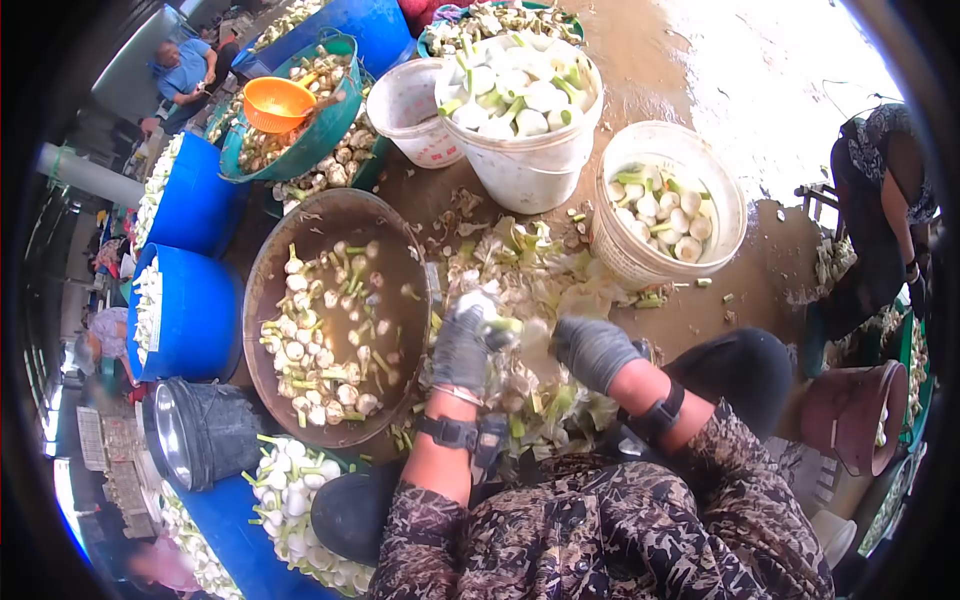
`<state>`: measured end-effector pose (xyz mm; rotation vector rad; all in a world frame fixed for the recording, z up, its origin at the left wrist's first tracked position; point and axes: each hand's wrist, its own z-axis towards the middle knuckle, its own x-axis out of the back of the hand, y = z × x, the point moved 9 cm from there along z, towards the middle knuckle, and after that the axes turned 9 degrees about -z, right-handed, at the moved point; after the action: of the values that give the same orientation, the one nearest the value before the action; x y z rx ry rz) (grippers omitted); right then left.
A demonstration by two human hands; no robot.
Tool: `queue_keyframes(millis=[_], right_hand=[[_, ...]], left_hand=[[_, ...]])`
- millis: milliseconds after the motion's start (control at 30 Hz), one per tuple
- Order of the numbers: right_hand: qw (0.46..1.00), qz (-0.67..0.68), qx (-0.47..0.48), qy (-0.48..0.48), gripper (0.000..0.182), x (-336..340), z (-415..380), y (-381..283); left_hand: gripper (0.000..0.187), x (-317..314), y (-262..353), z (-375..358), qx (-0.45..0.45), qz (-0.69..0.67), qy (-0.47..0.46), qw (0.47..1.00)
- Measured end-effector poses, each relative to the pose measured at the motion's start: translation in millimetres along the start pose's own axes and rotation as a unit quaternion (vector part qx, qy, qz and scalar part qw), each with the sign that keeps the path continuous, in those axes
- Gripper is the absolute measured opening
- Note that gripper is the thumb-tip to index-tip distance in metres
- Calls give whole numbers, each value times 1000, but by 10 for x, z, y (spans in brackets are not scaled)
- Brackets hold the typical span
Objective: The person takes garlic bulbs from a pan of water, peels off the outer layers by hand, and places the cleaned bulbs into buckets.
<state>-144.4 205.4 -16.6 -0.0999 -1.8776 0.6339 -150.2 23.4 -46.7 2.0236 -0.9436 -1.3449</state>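
Both of my hands wear grey gloves, above a heap of peeled skins and leaves [550, 285]. My left hand [463, 345] is wrapped round a white bulb [478, 304] with a short green stem that points right. To the right of it, my right hand [592, 352] is closed with its fingers curled; motion blur hides what it holds, if anything. Beside my left hand is a wide round basin [262, 290] of brown water with bulbs on stems [300, 345].
A white bucket [625, 240] of trimmed bulbs stands beyond my right hand, with a heaped white bucket [520, 165] farther off. Blue tubs [205, 325] line the left. A person [185, 75] sits at the upper left; another person [880, 200] bends at the right.
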Motion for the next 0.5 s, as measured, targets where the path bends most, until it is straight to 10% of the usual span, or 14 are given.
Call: queue_keyframes(millis=[233,300,433,500], right_hand=[[974,-47,106,-197,25,-616,-139,-314],[975,-53,88,-198,26,-538,-96,-314],[982,-59,64,-170,30,-360,-11,-389],[981,-50,67,-172,34,-307,-6,-430]], left_hand=[[47,-1552,1194,1074,-169,131,-82,973],[55,-1911,1387,1583,-385,244,-81,886],[68,-1920,1016,1983,-411,689,71,592],[67,-1922,998,1862,-477,659,45,580]])
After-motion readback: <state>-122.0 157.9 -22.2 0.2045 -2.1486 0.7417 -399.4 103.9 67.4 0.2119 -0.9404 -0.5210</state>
